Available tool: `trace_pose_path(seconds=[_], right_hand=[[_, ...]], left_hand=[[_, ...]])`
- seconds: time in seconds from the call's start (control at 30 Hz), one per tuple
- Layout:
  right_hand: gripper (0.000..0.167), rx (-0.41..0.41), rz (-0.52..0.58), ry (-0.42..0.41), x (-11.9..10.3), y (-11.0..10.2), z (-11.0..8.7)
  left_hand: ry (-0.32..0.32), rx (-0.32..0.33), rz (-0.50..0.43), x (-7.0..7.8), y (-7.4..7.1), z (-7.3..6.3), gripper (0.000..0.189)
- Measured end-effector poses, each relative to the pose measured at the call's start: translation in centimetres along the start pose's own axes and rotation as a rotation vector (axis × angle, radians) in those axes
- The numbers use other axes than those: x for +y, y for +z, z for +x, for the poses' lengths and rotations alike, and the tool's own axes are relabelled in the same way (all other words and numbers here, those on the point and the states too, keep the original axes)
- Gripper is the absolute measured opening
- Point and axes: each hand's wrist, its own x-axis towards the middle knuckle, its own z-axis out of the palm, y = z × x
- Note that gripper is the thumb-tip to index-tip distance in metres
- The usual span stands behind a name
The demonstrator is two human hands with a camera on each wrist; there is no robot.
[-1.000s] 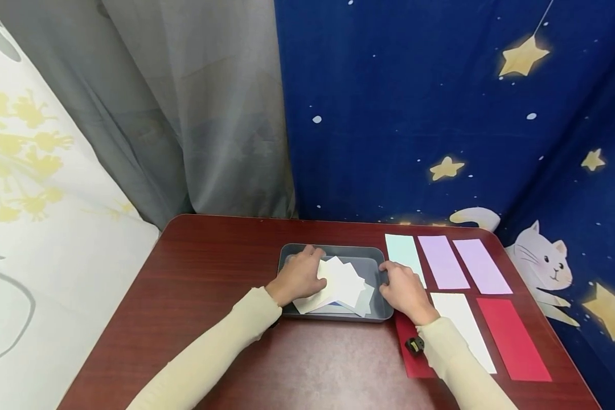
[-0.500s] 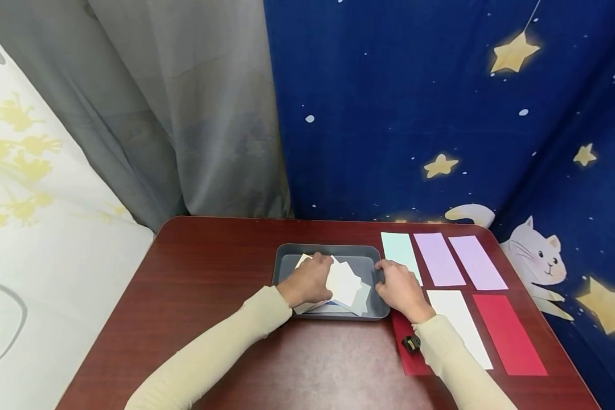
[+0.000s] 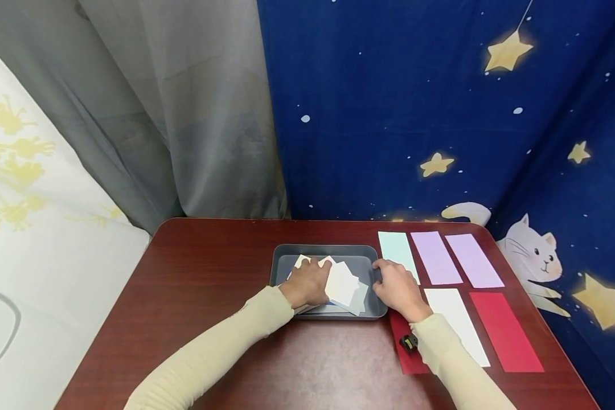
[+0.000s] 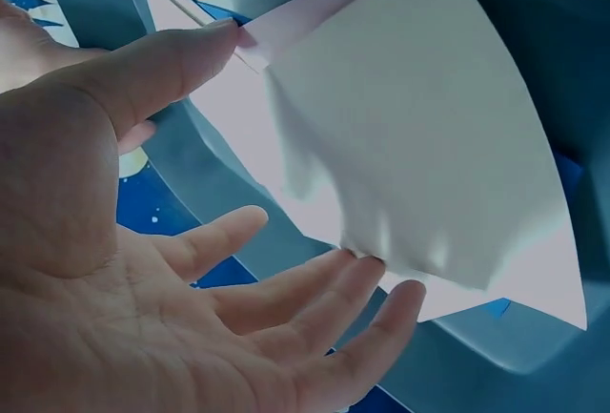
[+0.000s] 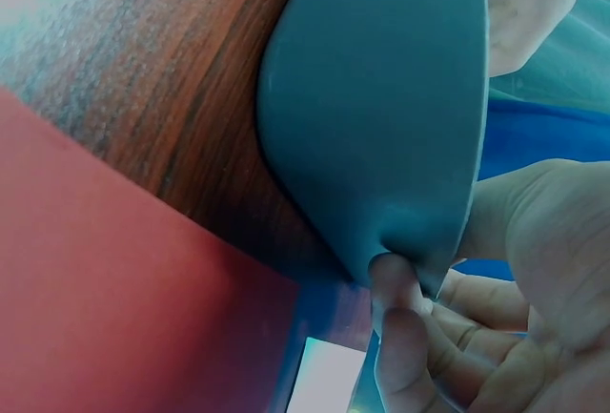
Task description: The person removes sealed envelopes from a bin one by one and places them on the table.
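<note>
A dark grey tray (image 3: 366, 265) on the table holds a loose fan of white and pale paper cards (image 3: 341, 283), with a little blue showing among them. My left hand (image 3: 307, 283) reaches over the left part of the pile. In the left wrist view its fingers are spread and fairly straight, with fingertips (image 4: 367, 265) touching a card's edge and the thumb near another corner. My right hand (image 3: 400, 289) grips the tray's right side. The right wrist view shows curled fingers (image 5: 396, 284) against the outer wall and the thumb behind the rim.
Right of the tray lie a mint strip (image 3: 397, 250), two lilac strips (image 3: 437, 257), a white strip (image 3: 456, 324) and red strips (image 3: 506, 331). One red strip is partly under the right wrist. Curtains (image 3: 338, 142) hang behind the brown table (image 3: 210, 267).
My left hand has shifted slightly right across the cards, uncovering a pale card at the pile's left. The right hand has kept its hold on the tray. The whole view has drifted slightly.
</note>
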Motion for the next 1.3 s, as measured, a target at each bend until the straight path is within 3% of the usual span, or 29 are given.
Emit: trace_pose_path(seconds=[0.27, 0.8, 1.3], right_hand=[[0.038, 0.0, 0.004, 0.001, -0.12, -0.13, -0.1], [0.039, 0.004, 0.003, 0.006, -0.13, -0.29, -0.21], [0.039, -0.005, 0.001, 0.017, -0.14, -0.27, -0.2]], left_hand=[[-0.003, 0.002, 0.034, 0.05, 0.13, -0.02, 0.07], [0.014, 0.036, 0.025, -0.09, 0.6, -0.06, 0.066], [-0.008, 0.007, -0.065, -0.41, 0.59, -0.04, 0.064]])
